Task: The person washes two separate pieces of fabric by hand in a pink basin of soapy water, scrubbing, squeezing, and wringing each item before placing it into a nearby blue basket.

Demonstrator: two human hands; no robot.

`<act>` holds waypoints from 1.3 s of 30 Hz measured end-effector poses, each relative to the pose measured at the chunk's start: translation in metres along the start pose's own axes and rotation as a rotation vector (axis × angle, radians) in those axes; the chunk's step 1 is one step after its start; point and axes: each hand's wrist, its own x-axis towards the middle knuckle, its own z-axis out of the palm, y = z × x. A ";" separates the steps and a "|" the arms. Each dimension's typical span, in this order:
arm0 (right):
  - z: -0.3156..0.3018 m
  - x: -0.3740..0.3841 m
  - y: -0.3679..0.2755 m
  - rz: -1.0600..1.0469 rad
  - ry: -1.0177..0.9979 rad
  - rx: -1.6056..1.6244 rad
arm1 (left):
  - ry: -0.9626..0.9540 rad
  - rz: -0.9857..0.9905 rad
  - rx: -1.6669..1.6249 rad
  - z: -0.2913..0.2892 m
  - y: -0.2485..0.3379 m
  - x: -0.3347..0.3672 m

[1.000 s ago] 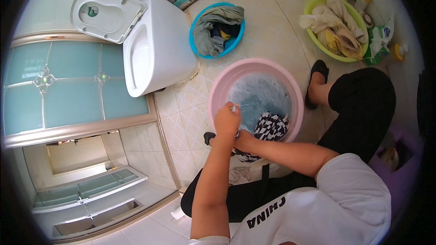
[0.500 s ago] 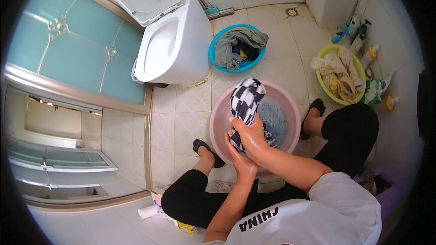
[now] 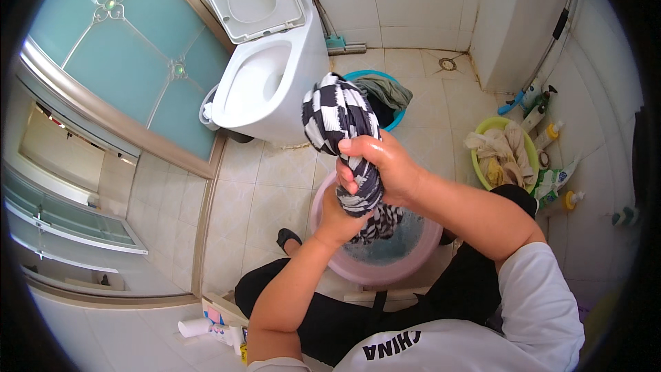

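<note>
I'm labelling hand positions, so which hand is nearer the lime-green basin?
Right. The right hand grips the checkered cloth to the left of the lime-green basin; the left hand holds the cloth lower in the picture, farther left.

1 white toilet (image 3: pixel 284 83), 1 round floor drain (image 3: pixel 447 64)

The cloth (image 3: pixel 339 111) looks matt, the basin (image 3: pixel 375 275) plastic.

B/W cloth (image 3: pixel 339 116) in both hands (image 3: pixel 397 167)
</note>
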 end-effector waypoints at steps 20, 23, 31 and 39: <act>-0.089 0.032 0.008 0.142 -0.441 -0.301 | -0.385 -0.335 -0.748 -0.016 0.019 0.039; -0.104 0.027 0.008 0.303 -0.555 -0.393 | -0.379 -0.234 -1.064 -0.014 0.028 0.057; -0.095 0.026 0.021 0.658 -0.621 -0.071 | -0.241 -0.337 -1.084 -0.008 0.025 0.075; -0.054 0.006 0.024 0.656 -0.334 -0.743 | -0.225 -0.410 -0.750 -0.015 0.011 0.064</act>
